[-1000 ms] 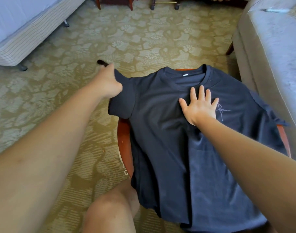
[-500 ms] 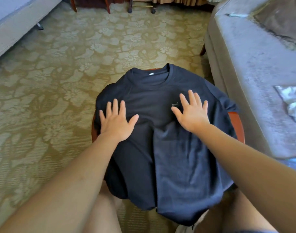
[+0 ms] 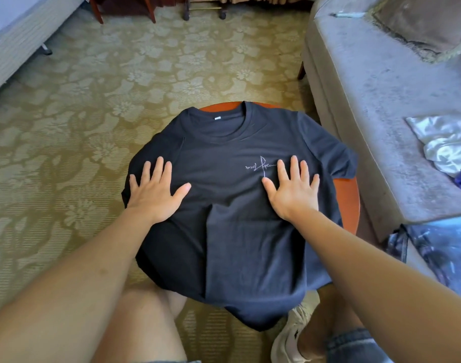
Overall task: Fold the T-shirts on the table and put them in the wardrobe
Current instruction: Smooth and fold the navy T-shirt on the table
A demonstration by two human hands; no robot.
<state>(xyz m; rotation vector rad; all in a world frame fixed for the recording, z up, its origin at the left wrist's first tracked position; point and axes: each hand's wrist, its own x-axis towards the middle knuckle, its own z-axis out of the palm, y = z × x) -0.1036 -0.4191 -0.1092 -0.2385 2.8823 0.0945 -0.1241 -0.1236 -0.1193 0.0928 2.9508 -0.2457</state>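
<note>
I see a dark T-shirt [image 3: 239, 195] draped over the round wooden counter [image 3: 347, 200] on floral carpet [image 3: 150, 69]. My left hand [image 3: 156, 195] and right hand [image 3: 293, 192] press it flat, fingers spread

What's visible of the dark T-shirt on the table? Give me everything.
The dark T-shirt is navy-black, soft knit by its look, with a round ribbed collar, a small white neck label and a pale script mark on the chest. It lies front up, collar away from the person, spread over the round reddish table; its hem hangs off the near edge. A lengthwise crease runs down the lower middle. The left hand and right hand press flat on it, fingers spread.
</note>
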